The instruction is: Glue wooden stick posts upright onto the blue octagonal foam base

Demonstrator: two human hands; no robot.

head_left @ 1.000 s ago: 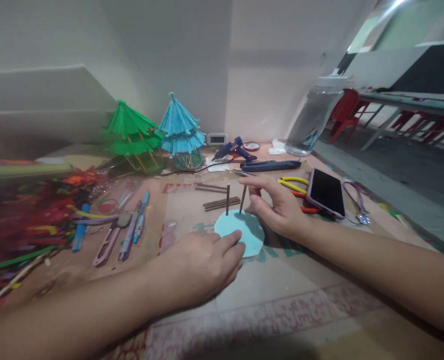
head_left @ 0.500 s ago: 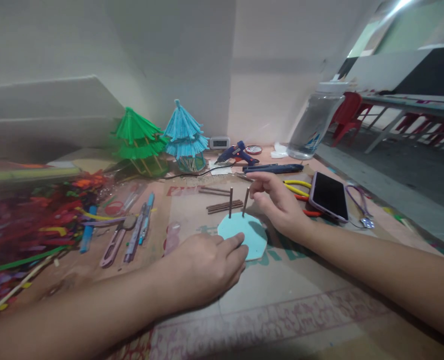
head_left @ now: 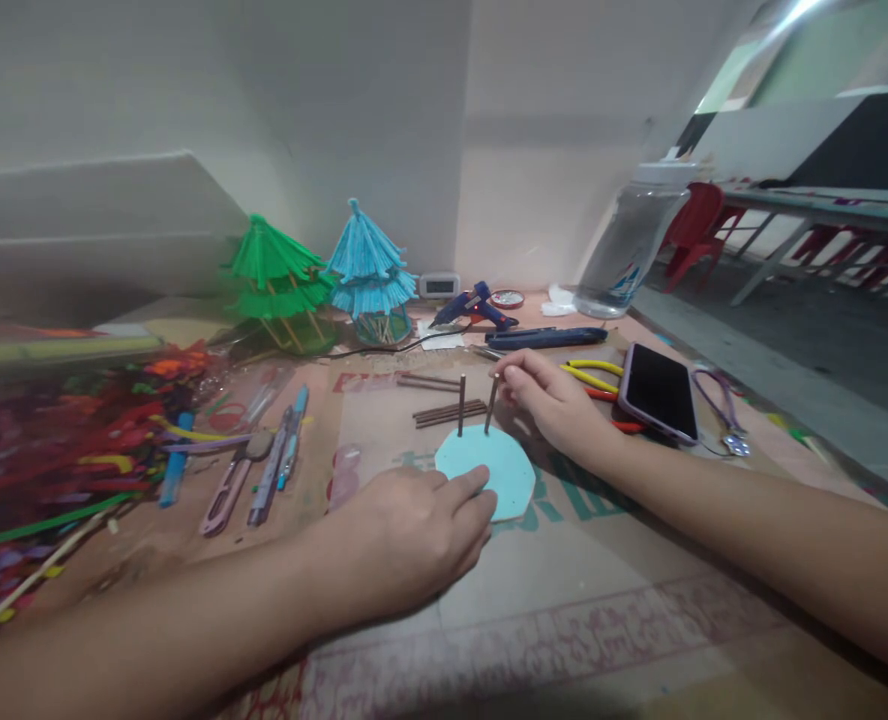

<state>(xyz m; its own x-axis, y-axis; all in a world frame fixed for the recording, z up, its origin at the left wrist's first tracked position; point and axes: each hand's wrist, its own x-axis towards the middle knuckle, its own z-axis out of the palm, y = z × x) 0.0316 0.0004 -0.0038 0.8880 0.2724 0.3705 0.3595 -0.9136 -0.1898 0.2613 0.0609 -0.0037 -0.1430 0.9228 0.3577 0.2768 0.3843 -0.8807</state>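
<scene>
A light blue eight-sided foam piece (head_left: 510,468) lies flat, with small dark dots near its rim. My left hand (head_left: 421,525) rests over its left part, fingers on top and thumb hidden, holding it down. Two thin brown sticks rise from its far edge: the left stick (head_left: 462,405) is upright, while the right stick (head_left: 491,408) tilts slightly. At the top of the tilted one, my right hand (head_left: 553,400) is closed in a pinch with thumb and index finger. More brown sticks (head_left: 450,412) lie flat behind the foam.
Green (head_left: 279,270) and blue paper-roofed model pavilions (head_left: 371,270) stand by the wall, near a glue gun (head_left: 478,307). Rightward are pliers (head_left: 598,378), a phone (head_left: 658,393) and a water bottle (head_left: 631,245). Leftward lie a pink cutter (head_left: 230,490), pens (head_left: 292,438) and colourful scraps (head_left: 54,470).
My right hand has lowered slightly, and its fingers have closed from a loose curl onto the top of the tilted stick. My left hand stays in place on the foam.
</scene>
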